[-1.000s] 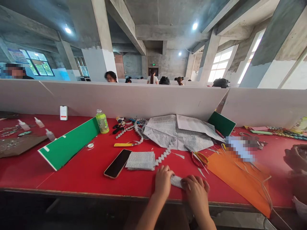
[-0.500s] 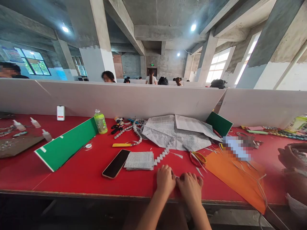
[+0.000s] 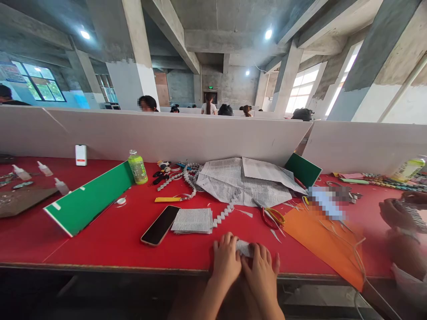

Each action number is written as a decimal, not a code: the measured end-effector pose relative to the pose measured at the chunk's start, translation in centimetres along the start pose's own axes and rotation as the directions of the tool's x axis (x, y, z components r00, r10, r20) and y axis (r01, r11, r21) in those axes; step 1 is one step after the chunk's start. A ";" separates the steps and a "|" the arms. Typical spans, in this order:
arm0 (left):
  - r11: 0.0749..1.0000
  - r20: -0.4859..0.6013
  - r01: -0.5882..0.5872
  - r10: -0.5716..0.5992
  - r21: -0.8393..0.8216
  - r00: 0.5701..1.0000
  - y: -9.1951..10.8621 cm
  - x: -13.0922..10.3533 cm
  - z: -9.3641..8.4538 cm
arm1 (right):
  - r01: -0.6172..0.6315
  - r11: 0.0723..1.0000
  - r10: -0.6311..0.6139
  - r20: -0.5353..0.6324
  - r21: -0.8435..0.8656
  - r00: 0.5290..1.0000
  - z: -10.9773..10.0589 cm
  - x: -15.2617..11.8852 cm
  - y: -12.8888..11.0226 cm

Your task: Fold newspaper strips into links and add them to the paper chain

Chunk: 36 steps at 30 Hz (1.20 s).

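Close to the table's front edge, a small piece of printed paper (image 3: 244,248) lies between my two hands. My left hand (image 3: 227,255) presses its closed fingers on the left end of the paper. On the right end, my right hand (image 3: 262,266) has its fingers closed on it too. Just beyond my left hand is a folded zigzag paper strip (image 3: 224,214), beside a stack of cut printed paper pieces (image 3: 192,221). Scissors (image 3: 269,215) with red and yellow handles lie past my right hand. My fingertips partly hide the paper's ends.
A phone (image 3: 160,225) lies left of the stack. Large printed sheets (image 3: 240,182) spread behind. Around them are a green-labelled bottle (image 3: 138,168), green dividers (image 3: 90,195), an orange sheet (image 3: 322,242) with a cable over it, and a co-worker's hands (image 3: 400,215) at right.
The paper piece now shows between my hands, where my fingers covered it before. Both hands sit slightly lower. The co-worker's hands at right have moved into clearer view.
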<state>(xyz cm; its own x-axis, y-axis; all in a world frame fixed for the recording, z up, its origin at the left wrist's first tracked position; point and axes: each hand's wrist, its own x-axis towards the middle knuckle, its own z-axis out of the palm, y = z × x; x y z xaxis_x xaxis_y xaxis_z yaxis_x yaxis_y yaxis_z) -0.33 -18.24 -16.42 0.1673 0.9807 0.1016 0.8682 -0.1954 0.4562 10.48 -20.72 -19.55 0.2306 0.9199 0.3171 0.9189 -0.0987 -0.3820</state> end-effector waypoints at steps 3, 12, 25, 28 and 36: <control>1.000 0.029 0.001 -0.001 -0.004 1.000 0.0 0.0 -0.3 | -0.018 0.999 0.018 0.000 0.042 1.000 0.2 -0.2 0.1; 1.000 0.070 0.022 -0.020 -0.019 0.997 -0.3 0.2 -0.6 | -0.012 0.994 0.013 -0.011 0.108 1.000 -0.3 0.0 0.6; 0.997 0.066 0.035 -0.031 -0.063 0.997 -0.8 0.4 -0.6 | 0.023 0.957 -0.056 0.107 0.289 0.993 -0.5 0.4 3.4; 0.997 0.081 0.012 -0.005 -0.078 0.997 -1.1 0.4 -0.8 | 0.031 0.946 -0.070 0.112 0.321 0.991 -0.3 0.5 4.2; 0.978 0.102 -0.202 0.206 -0.046 0.973 -2.7 -1.2 -1.7 | 0.157 0.927 -0.242 0.223 0.341 0.944 -1.6 0.5 5.4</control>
<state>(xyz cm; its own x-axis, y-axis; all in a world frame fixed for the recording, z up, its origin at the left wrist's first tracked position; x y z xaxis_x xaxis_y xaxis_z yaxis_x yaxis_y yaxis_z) -3.63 -18.94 -16.29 0.3895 0.9153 0.1023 0.7940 -0.3900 0.4663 16.07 -21.39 -20.12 -0.0763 0.9772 0.1979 0.7787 0.1824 -0.6003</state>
